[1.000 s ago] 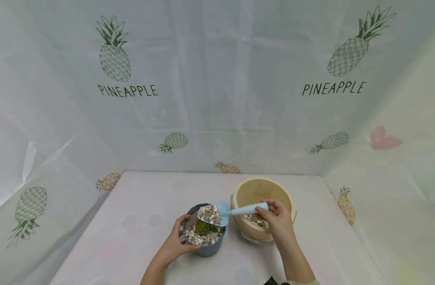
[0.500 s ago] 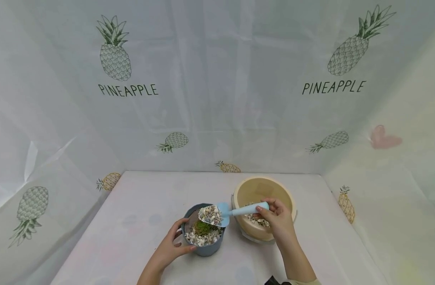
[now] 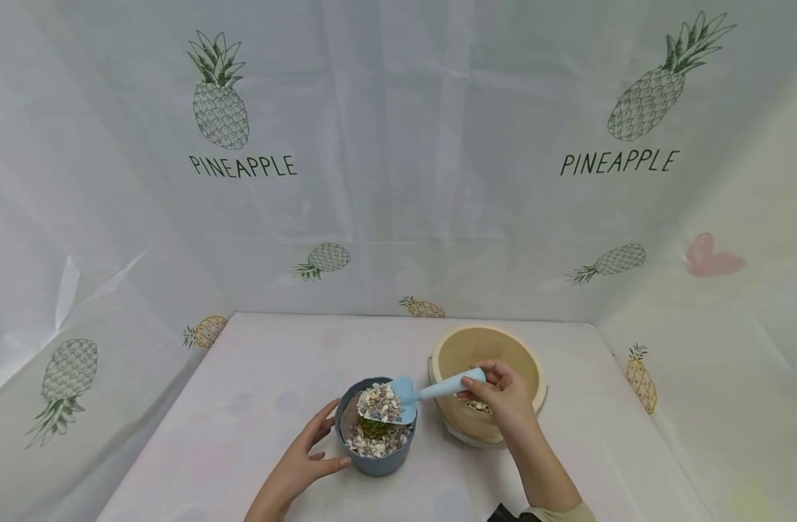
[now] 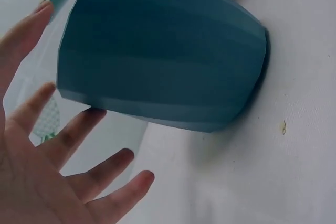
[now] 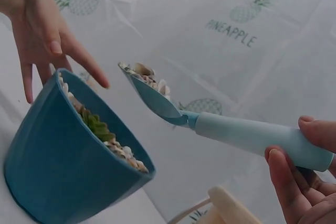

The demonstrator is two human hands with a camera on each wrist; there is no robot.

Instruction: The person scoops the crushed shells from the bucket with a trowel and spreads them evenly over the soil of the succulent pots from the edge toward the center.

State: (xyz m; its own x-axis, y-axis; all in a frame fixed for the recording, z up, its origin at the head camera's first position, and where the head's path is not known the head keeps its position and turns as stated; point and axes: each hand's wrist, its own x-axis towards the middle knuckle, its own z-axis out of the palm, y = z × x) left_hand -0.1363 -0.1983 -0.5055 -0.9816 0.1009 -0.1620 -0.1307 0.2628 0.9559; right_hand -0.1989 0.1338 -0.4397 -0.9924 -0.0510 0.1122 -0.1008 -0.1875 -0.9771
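Observation:
A blue flowerpot (image 3: 380, 464) stands upright on the table, holding a green succulent (image 5: 95, 125) ringed by pale pebbles. Over the pot, a light-blue trowel (image 3: 445, 388) carries a heap of mixed pebbles (image 3: 380, 403). My right hand (image 3: 508, 395) pinches the end of its handle between thumb and fingers. To the pot's left, my left hand (image 3: 302, 455) is spread with straight fingers. In the left wrist view its fingertips are at the pot's wall; whether they touch cannot be told. From the head view the trowel's blade hides part of the succulent.
A cream bucket (image 3: 535, 362) stands right of the pot, partly behind my right hand, with some pebbles inside. White cloth (image 3: 398, 188) printed with pineapples hangs behind and at both sides of the table (image 3: 274, 362).
My left hand has loosened from the pot, its fingers drawing away to the left. The loaded trowel has tilted slightly and shifted a little left, covering more of the succulent.

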